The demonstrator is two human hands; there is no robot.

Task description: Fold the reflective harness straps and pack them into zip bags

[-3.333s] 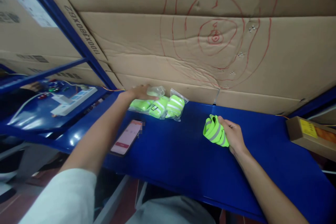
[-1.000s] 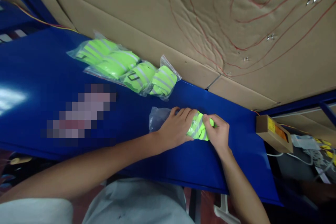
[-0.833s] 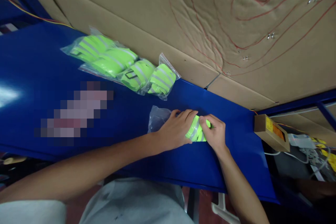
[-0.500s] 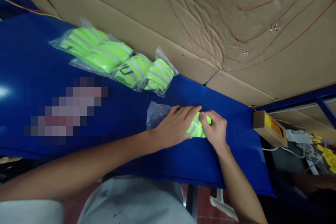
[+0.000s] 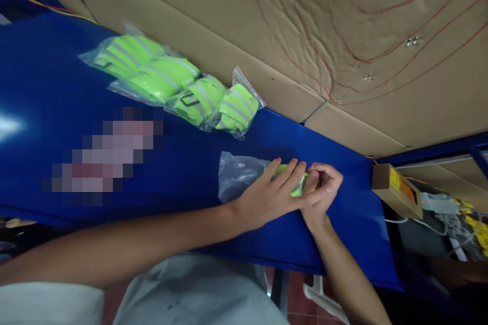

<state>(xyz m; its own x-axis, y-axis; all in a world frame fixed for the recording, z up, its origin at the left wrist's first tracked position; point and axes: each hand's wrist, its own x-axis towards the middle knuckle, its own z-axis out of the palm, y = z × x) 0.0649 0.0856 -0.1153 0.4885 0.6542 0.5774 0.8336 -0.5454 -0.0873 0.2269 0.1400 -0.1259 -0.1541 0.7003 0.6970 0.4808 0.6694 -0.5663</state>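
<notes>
In front of me, a folded neon-green reflective vest (image 5: 297, 191) lies partly in a clear plastic bag (image 5: 238, 176) on the blue table (image 5: 183, 162). My left hand (image 5: 269, 197) rests over it, fingers stretched out and a little spread, its thumb side reaching across to the other hand. My right hand (image 5: 323, 190) is closed with curled fingers at the vest's right end, where the grip is partly hidden. The bag's loose, flat end sticks out left of my left hand. Both hands hide most of the vest.
Several bagged green reflective vests (image 5: 163, 78) lie in a row along the cardboard wall (image 5: 213, 15). A blurred-out item (image 5: 114, 152) is on the table's left. Beyond the right edge are a cardboard box (image 5: 396, 190), cables and yellow pieces (image 5: 475, 228). A white stool (image 5: 322, 297) stands below.
My left hand has slid right over the vest, covering more of it and meeting my right hand. My right hand has turned and curled at the vest's end. The view has shifted slightly.
</notes>
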